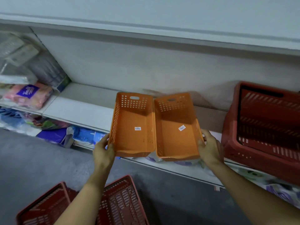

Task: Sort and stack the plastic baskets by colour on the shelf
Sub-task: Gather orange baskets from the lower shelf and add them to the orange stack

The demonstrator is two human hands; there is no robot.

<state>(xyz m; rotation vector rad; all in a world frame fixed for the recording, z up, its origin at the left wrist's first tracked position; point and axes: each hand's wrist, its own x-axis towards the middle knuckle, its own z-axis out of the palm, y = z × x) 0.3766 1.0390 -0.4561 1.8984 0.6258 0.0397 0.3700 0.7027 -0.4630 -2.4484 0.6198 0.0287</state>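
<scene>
Two orange baskets (162, 125) sit side by side mid-frame on the shelf (78, 109); left hand (103, 150) grips one; right hand (209, 148) grips the other.

Only one piece of writing can be made out. A soft pink plastic-wrapped tissue pack (28, 98), lying well to the left of the two orange perforated plastic baskets, carries a purple label with the white brand name "Tempo". The left orange basket (132, 125) has a small white sticker (137, 128) on its floor, and the right orange basket (177, 129) has a similar white sticker (182, 127); the print on both is too small to read.
</scene>
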